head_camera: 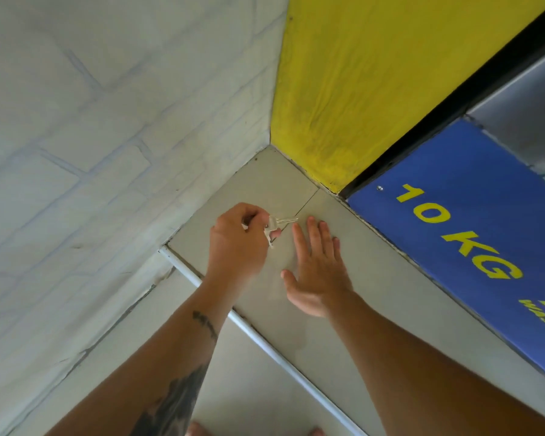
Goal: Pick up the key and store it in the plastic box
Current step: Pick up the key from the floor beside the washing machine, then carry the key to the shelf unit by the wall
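Observation:
My left hand (238, 243) is closed around a small bunch of silver keys (276, 225), held just above the grey tiled floor (265, 184) in a corner. One key sticks out to the right and another hangs down from my fingers. My right hand (318, 269) is flat and open beside it, fingers together, palm down, touching or just above the tile. No plastic box is in view.
A white painted brick wall (92, 136) stands on the left and a yellow wall (375, 73) at the back. A blue panel reading "10 KG" (460, 234) runs along the right. A white strip (258, 338) crosses the floor at a step edge.

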{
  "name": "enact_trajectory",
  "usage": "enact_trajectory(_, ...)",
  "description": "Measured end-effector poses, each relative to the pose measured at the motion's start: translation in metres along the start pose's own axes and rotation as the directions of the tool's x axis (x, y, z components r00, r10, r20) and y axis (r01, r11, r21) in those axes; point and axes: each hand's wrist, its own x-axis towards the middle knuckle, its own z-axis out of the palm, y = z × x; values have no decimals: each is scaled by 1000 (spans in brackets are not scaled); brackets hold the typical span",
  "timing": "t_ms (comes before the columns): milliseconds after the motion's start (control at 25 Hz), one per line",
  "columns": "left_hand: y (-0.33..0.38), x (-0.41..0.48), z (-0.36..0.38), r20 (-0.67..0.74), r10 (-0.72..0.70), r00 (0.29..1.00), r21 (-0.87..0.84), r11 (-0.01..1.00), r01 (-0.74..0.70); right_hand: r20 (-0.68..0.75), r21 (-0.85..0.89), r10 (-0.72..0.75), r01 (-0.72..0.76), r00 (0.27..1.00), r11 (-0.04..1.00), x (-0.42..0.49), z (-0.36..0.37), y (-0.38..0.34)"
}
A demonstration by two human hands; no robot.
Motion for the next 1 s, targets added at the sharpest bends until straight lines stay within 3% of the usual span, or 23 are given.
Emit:
enact_trajectory(120, 31, -30, -23, 23, -149, 989, -142, 978, 150, 151, 143, 23, -45, 988, 989, -13, -55, -5)
enact_trajectory(240, 72, -58, -59, 54, -231, 971, -213, 948, 238, 43, 291, 36, -48, 998, 956, -50, -113, -25)
enact_trajectory(360, 130, -99, -99, -2, -289, 957, -280, 919, 277, -28, 447, 64, -45, 998, 893, -102, -170, -57)
enact_trajectory(520, 231, -173, -166, -53, -236, 970, -244, 945, 217, -102, 591, 24, 41, 995, 805, -184, -268, -108)
enact_trajectory(760, 372, -287, -248, -87, -107, 991, -349, 934, 70, -235, 555, -107, 223, 966, 801, -315, -402, -166)
enact_trajectory(1000, 419, -397, -279, -164, -86, 983, -528, 849, -14, -338, 439, -235, 373, 911, 817, -406, -463, -188)
